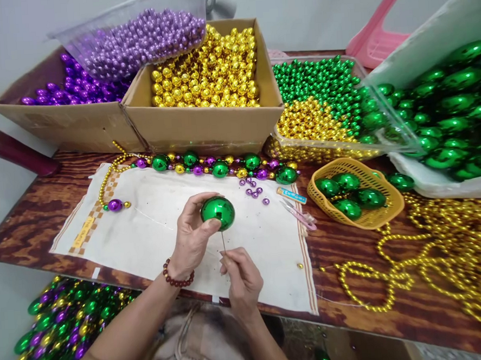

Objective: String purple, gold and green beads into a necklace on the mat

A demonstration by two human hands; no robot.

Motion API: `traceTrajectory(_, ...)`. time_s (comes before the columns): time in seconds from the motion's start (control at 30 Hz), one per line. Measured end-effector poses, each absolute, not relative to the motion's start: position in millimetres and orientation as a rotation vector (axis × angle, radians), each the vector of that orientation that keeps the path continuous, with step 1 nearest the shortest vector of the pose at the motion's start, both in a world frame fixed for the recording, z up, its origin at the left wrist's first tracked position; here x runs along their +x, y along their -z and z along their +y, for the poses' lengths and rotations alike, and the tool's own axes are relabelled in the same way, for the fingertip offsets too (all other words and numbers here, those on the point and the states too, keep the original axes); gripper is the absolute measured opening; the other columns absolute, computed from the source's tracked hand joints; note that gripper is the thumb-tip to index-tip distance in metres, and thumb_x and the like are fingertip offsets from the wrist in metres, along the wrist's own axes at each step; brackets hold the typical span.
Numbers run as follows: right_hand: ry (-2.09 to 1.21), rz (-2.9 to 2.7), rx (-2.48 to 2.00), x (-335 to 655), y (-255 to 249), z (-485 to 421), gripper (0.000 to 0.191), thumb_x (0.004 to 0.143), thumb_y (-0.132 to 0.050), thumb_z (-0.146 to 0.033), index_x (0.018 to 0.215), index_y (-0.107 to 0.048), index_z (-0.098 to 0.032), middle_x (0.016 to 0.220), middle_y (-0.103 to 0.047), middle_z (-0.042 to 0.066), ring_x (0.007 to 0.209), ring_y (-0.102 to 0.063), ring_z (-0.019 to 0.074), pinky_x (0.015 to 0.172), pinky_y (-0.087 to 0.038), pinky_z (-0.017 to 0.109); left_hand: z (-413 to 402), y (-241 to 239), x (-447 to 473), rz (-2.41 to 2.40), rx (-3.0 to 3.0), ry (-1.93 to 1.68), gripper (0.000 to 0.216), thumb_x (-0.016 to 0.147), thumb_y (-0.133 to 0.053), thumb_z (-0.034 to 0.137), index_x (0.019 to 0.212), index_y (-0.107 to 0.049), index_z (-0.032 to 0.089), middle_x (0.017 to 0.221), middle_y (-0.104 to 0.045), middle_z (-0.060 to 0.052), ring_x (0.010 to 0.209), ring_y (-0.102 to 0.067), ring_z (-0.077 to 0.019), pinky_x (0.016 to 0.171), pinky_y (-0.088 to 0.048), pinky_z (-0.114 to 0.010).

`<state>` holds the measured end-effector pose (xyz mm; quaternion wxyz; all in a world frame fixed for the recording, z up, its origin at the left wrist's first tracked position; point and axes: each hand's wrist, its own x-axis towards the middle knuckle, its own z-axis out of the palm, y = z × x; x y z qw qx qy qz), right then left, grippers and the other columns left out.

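Note:
My left hand (191,237) grips a large shiny green ball (218,213) above the white cloth (145,224). Just below it, my right hand (243,275) pinches a thin needle (223,242) that points up at the ball's underside. Whether the tip is inside the ball I cannot tell. Along the cloth's far edge lies a strand of green, purple and gold beads (220,168). A purple bead (115,205) with smaller beads sits at the left. Several small purple beads (254,192) are loose near the strand.
Cardboard boxes of purple beads (75,76) and gold beads (205,73) stand behind. A yellow basket (357,224) holds green balls. Small scissors (302,214) lie on the cloth's right edge. Gold bead chains (396,268) spread at right; a dark red cylinder (19,153) is left.

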<state>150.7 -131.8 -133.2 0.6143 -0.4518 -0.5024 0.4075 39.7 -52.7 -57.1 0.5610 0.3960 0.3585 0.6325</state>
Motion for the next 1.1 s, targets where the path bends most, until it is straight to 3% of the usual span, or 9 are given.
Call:
traceTrajectory(0.2,-0.938,-1.189,-1.016,149.2,131.8,-128.6,0.024,0.094,-0.052,-0.005,0.097,-0.069,-0.022,0.077,-0.059,-0.001,0.063,-0.057,0.0093,0.057,-0.045,0.023,-54.0,56.2,38.6,0.749,0.922,-1.481,0.044,0.078,-0.077,0.045,0.117,-0.068,0.025,0.117,-0.065,-0.007,0.100,-0.065,-0.0206,0.084,-0.057,-0.032)
traceTrajectory(0.37,-0.921,-1.201,-0.993,152.8,130.2,-126.5,0.026,0.093,-0.053,-0.003,0.095,-0.068,-0.023,0.076,-0.059,-0.002,0.064,-0.056,0.0097,0.059,-0.045,0.024,-56.9,53.0,35.2,0.559,0.993,-1.372,0.046,0.088,-0.065,0.047,0.129,-0.063,0.026,0.126,-0.063,-0.011,0.103,-0.068,-0.0262,0.078,-0.060,-0.034)
traceTrajectory(0.5,-0.851,-1.296,-1.019,157.9,133.0,-124.3,0.027,0.093,-0.052,-0.001,0.099,-0.068,-0.023,0.077,-0.059,-0.001,0.065,-0.057,0.0109,0.059,-0.045,0.025,-56.9,50.5,32.8,0.542,1.042,-1.362,0.037,0.096,-0.055,0.039,0.131,-0.060,0.028,0.132,-0.061,-0.011,0.114,-0.065,-0.0270,0.096,-0.055,-0.042)
traceTrajectory(0.7,-0.785,-1.364,-1.046,157.5,134.4,-126.1,0.026,0.093,-0.051,-0.002,0.100,-0.067,-0.022,0.078,-0.060,0.000,0.067,-0.058,0.0122,0.059,-0.045,0.025,-59.5,55.9,37.2,0.800,1.175,-1.459,0.049,0.077,-0.079,0.041,0.122,-0.063,0.027,0.129,-0.054,-0.008,0.114,-0.062,-0.0270,0.095,-0.055,-0.040)
traceTrajectory(1.1,-0.891,-1.204,-1.088,154.8,131.1,-136.6,0.020,0.093,-0.054,-0.008,0.092,-0.069,-0.021,0.075,-0.061,0.000,0.064,-0.057,0.0124,0.058,-0.046,0.027,-61.1,66.7,39.1,0.711,1.057,-1.450,0.050,0.083,-0.073,0.046,0.127,-0.064,0.025,0.127,-0.064,-0.011,0.112,-0.063,-0.0257,0.094,-0.054,-0.038)
